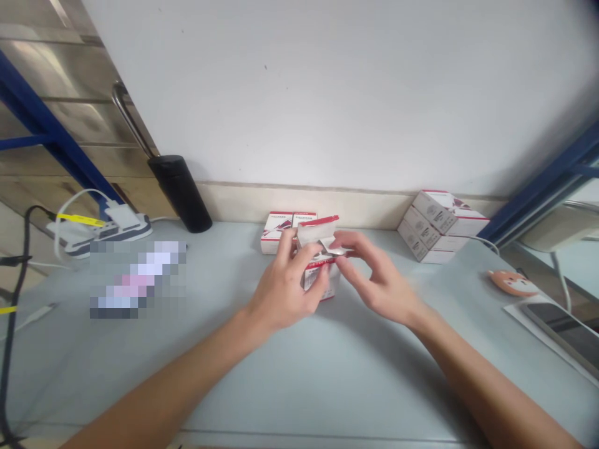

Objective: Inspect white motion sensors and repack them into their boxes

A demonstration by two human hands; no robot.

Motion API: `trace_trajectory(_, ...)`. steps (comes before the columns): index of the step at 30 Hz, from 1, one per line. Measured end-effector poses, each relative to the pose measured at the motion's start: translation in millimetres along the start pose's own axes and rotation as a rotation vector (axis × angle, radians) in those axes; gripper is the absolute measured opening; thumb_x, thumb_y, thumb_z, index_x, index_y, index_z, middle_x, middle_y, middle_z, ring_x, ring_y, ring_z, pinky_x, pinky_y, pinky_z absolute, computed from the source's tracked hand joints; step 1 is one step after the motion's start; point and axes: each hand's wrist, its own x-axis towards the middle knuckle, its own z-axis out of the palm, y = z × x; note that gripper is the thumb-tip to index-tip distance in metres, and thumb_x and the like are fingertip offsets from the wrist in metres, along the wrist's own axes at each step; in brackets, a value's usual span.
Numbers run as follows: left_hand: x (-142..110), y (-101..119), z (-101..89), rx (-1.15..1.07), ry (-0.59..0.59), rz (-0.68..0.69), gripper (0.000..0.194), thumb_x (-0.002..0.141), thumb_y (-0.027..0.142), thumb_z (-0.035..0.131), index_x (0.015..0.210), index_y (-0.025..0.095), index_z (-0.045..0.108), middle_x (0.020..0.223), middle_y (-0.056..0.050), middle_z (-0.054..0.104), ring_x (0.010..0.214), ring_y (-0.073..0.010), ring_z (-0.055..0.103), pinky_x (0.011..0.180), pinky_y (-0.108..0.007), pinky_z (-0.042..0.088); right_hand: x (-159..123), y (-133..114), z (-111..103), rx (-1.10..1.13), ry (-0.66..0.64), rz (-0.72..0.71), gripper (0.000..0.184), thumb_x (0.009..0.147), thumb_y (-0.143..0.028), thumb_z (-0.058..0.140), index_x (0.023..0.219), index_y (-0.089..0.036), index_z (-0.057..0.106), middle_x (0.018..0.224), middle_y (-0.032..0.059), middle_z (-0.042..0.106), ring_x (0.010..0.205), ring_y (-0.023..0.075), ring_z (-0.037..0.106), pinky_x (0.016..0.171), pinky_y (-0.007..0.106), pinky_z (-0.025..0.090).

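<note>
In the middle of the table I hold a small white and red carton point(322, 284) with its top lid raised. My left hand point(292, 284) wraps around its left side, fingers behind and thumb across the front. The fingers of my right hand point(374, 274) pinch a thin silvery-white piece point(337, 252) at the carton's opening. I cannot tell whether this is a flap, a leaflet or a foil packet. The carton's inside is mostly hidden by my fingers. Behind my left hand lie similar white and red cartons point(276, 226), partly covered.
Several matching cartons point(435, 227) are stacked at the back right by the wall. A black cylindrical bottle point(180, 193) stands back left beside a power strip point(112, 231) with cables. A phone point(561, 330) and an orange-and-white object point(512, 283) lie at the right. A blurred-out object point(140, 277) lies left.
</note>
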Motion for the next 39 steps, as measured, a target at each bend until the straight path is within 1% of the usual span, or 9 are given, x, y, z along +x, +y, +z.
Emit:
trace_trajectory(6,-8,-15,15.4,-0.394,0.070,-0.008,0.060,0.096,0.019,0.069,0.141,0.029,0.031,0.137,-0.013,0.057,0.124,-0.0243,0.066,0.100,-0.045,0.061,1,3,2,-0.030,0.116,-0.006,0.009,0.104,-0.033,0.060,0.106,-0.025,0.057,0.106,0.0048,0.066,0.097,0.0194,0.065,0.093,0.040,0.057)
trace_trajectory(10,-14,-22,21.9,-0.517,0.048,-0.117,0.060,0.097,0.023,0.072,0.145,0.028,0.036,0.140,-0.013,0.060,0.126,-0.0236,0.068,0.107,-0.046,0.058,0,5,4,0.015,0.192,0.018,0.051,0.100,-0.032,0.066,0.143,-0.029,0.037,0.107,0.0041,0.064,0.094,0.0202,0.064,0.090,0.042,0.057)
trace_trajectory(12,-17,-25,23.1,-0.516,0.047,-0.096,0.063,0.097,0.024,0.071,0.149,0.028,0.036,0.146,-0.015,0.058,0.132,-0.0255,0.065,0.111,-0.049,0.056,0,3,4,0.004,0.183,0.046,0.058,0.099,-0.032,0.066,0.149,-0.030,0.036,0.103,0.0032,0.063,0.093,0.0205,0.063,0.091,0.043,0.057)
trace_trajectory(20,-19,-27,21.6,-0.465,0.043,-0.003,0.063,0.100,0.021,0.067,0.153,0.030,0.034,0.150,-0.015,0.054,0.135,-0.0271,0.062,0.111,-0.051,0.056,1,-6,2,-0.037,0.176,0.054,0.041,0.098,-0.029,0.065,0.137,-0.029,0.054,0.105,0.0033,0.064,0.093,0.0201,0.058,0.090,0.037,0.052)
trace_trajectory(23,-15,-23,17.5,-0.446,0.047,0.067,0.062,0.100,0.020,0.065,0.152,0.031,0.033,0.149,-0.015,0.055,0.136,-0.0273,0.061,0.110,-0.050,0.056,2,-5,-1,-0.024,0.204,0.013,0.015,0.102,-0.032,0.059,0.115,-0.026,0.064,0.104,0.0033,0.068,0.090,0.0192,0.059,0.084,0.035,0.050)
trace_trajectory(26,-11,-15,11.6,-0.389,-0.032,0.159,0.049,0.101,0.018,0.061,0.145,0.030,0.044,0.149,-0.015,0.054,0.135,-0.0284,0.061,0.106,-0.049,0.056,2,-4,-5,-0.008,0.254,0.051,0.017,0.105,-0.036,0.056,0.099,-0.024,0.067,0.087,0.0008,0.066,0.080,0.0173,0.058,0.076,0.033,0.048)
trace_trajectory(29,-9,-8,7.1,-0.342,-0.097,0.195,0.032,0.102,0.014,0.057,0.132,0.026,0.055,0.148,-0.015,0.054,0.131,-0.0269,0.062,0.101,-0.044,0.058,2,-6,-8,0.006,0.293,0.051,0.018,0.107,-0.034,0.054,0.110,-0.026,0.070,0.088,0.0001,0.068,0.076,0.0163,0.058,0.074,0.033,0.049)
trace_trajectory(34,-11,-13,10.5,-0.292,-0.052,0.023,0.026,0.102,0.017,0.061,0.126,0.025,0.056,0.148,-0.015,0.058,0.146,-0.0305,0.052,0.116,-0.053,0.049,1,-7,-5,-0.047,0.100,-0.145,0.027,0.104,-0.032,0.058,0.127,-0.029,0.071,0.117,0.0069,0.070,0.105,0.0231,0.066,0.094,0.041,0.053)
trace_trajectory(39,-18,-23,24.6,-0.497,0.086,0.012,0.048,0.100,0.015,0.065,0.134,0.032,0.036,0.167,-0.017,0.035,0.141,-0.0273,0.057,0.108,-0.054,0.057,2,-4,-1,-0.060,0.131,-0.123,0.025,0.101,-0.026,0.064,0.123,-0.031,0.075,0.114,0.0066,0.070,0.107,0.0230,0.066,0.096,0.043,0.055)
